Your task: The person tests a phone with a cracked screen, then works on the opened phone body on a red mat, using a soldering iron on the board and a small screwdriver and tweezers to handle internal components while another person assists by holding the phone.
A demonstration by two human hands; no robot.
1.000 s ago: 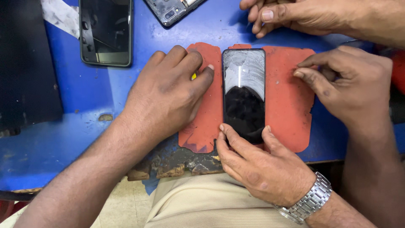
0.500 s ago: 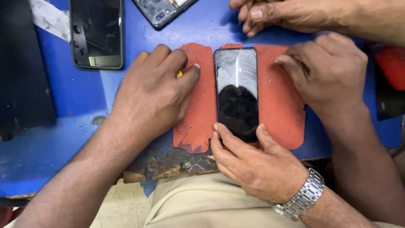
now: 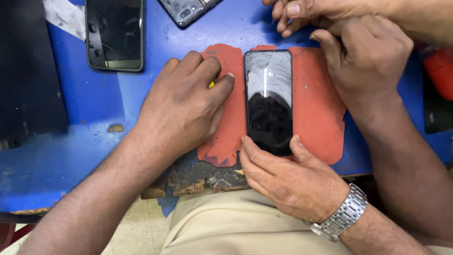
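Smartphone (image 3: 269,101), glass cracked and still seated in its frame, lies face up on a red mat (image 3: 316,113) on the blue worktop (image 3: 94,123). Left hand (image 3: 184,106) rests beside it, fingers together over a yellow bit, grip unclear; right hand (image 3: 365,61) curls at its top corner, grip hidden. A co-worker's watch-wearing hand (image 3: 288,179) steadies the bottom edge; no labels show.

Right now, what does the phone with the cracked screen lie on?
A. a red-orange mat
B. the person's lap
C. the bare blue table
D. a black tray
A: the phone with the cracked screen lies face up on the red-orange mat, which rests on the blue table; the right hand holds the phone's lower end.
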